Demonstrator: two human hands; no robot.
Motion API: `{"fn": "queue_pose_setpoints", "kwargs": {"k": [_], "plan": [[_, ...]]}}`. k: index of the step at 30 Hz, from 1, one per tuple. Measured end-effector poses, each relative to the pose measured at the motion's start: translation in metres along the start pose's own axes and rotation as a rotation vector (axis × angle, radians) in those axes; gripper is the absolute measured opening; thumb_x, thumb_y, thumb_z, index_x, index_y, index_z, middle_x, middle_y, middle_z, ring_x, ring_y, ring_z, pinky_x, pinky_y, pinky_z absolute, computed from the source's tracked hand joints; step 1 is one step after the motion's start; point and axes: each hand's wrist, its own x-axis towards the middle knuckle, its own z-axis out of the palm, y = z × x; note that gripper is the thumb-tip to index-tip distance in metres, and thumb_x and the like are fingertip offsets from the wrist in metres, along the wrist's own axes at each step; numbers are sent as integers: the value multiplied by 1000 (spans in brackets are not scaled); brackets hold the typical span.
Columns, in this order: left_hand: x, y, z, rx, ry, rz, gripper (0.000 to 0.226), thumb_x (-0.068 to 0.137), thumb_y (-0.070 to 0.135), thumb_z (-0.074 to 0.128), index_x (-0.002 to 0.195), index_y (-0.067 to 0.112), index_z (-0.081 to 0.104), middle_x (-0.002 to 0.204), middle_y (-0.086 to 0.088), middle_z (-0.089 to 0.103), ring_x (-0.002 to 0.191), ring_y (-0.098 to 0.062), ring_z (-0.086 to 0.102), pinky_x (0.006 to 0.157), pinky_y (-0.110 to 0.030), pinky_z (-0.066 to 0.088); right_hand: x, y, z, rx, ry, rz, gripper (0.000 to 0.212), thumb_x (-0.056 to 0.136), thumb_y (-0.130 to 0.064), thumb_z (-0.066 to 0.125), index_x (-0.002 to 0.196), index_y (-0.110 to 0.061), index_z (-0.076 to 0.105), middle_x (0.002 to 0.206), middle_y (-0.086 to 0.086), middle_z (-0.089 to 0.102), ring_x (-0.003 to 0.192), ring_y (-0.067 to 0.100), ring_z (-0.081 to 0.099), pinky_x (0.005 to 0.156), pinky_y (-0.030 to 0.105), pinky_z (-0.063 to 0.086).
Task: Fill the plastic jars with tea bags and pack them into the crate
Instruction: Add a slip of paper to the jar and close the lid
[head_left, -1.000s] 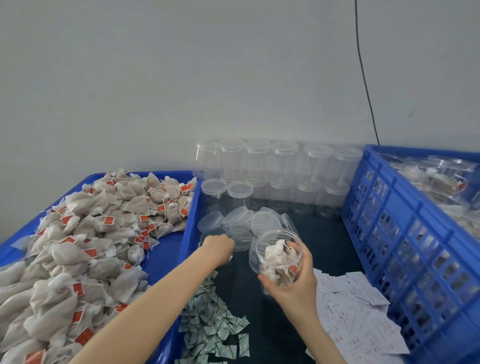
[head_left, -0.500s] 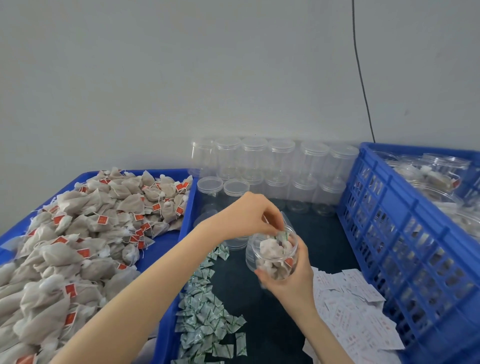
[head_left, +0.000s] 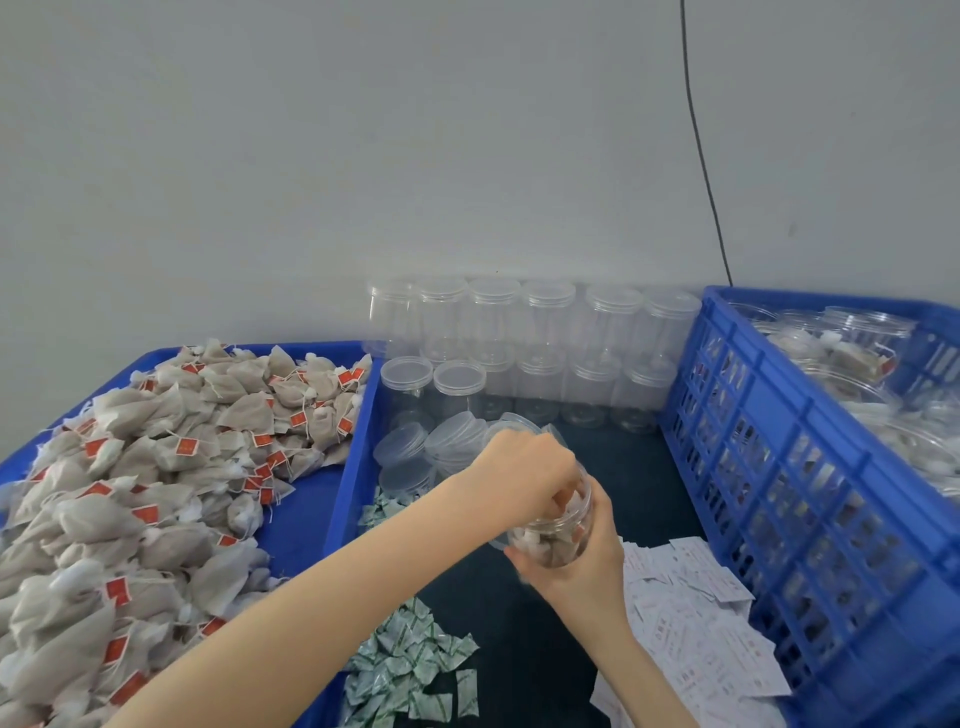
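Jars packed with tea bags already sat in the blue crate (head_left: 810, 467), to the right of the one jar (head_left: 553, 535) being filled. That jar was held up over the dark desk (head_left: 545, 665), just left of the crate, and it looked close to full of tea bags. Many empty jars (head_left: 540, 358) stood in rows behind it by the wall, and a big heap of tea bags (head_left: 145, 493) lay in the blue tray to its left, so I think lots of work was left. The right hand (head_left: 587, 566) came up from below, its fingers wrapped round the jar. The left hand (head_left: 524, 478) reached across from the left, with curled fingers dipped into the jar's mouth; whether they pinched anything I could not tell.
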Motion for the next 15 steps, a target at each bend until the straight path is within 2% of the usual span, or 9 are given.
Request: {"fn": "queue_pose_setpoints", "kwargs": {"k": [2,4,6,8,10,12,15], "plan": [[2,0,1,-68,15,6,17,87,21,55,92,22,71,91,-2,64,84,-23,59,63,-32,47,0,-1,-3,13,1,0,94,47,-37,91,122,-63,41,121,-25,61,112,3,62,85,19,54],[5,-3,1,-197,53,-4,9,85,26,59,86,25,69,90,6,64,83,-16,55,62,-28,45,1,-1,-6,41,12,0,93,46,-37,91,121,-66,42,123,-26,59,114,2,60,83,15,53],[10,-6,1,-374,140,-49,6,84,32,65,78,31,64,82,14,60,77,-8,51,56,-23,38,1,-1,-11,54,24,-8,93,47,-33,92,120,-66,44,122,-28,58,115,-2,59,79,9,51],[17,-9,4,-538,273,-126,13,82,34,69,74,31,60,77,17,58,69,-3,50,59,-22,40,1,1,-17,47,24,-18,95,51,-19,95,120,-63,45,122,-31,56,116,-4,56,80,8,50],[25,-13,12,-607,381,-219,10,84,31,68,80,27,61,82,15,63,69,-4,52,66,-25,47,1,2,-24,47,33,-11,98,55,-2,94,122,-56,46,121,-33,56,115,-7,56,80,6,49],[32,-17,23,-577,365,-285,5,88,28,64,88,23,63,90,11,68,76,-9,58,71,-29,51,1,3,-32,45,51,-2,97,56,5,92,125,-47,46,119,-34,56,114,-10,55,79,4,48],[42,-16,43,-513,191,-293,13,92,19,55,101,16,64,100,0,69,90,-19,63,72,-31,49,3,2,-44,27,88,-7,96,56,4,92,125,-45,46,120,-33,55,114,-11,54,80,2,46]]}}
